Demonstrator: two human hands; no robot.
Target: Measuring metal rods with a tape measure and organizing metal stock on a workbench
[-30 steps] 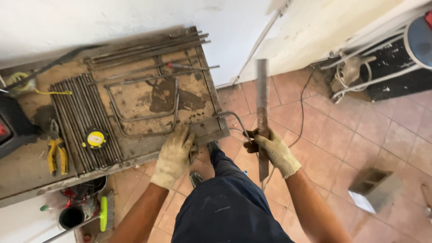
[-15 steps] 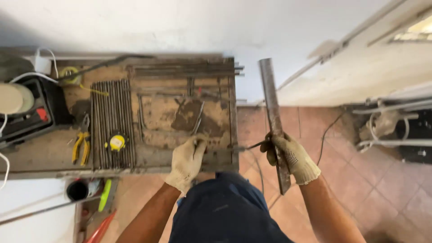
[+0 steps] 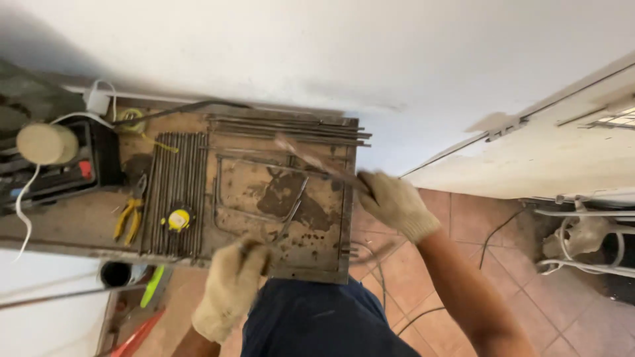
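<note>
A rusty metal counter stood against a white wall above terracotta floor tiles. Two gloved hands worked there: the right hand gripped one blurred steel bar over the counter; the left hand curled near its front edge, its grasp unclear. One tape measure lay on the rods, one pair of pliers beside them.

Right hand swung flat bar from upright down over workbench

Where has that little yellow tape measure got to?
In the head view, the yellow tape measure lies on the row of steel rods, left part of the workbench, just right of the yellow-handled pliers.
</note>
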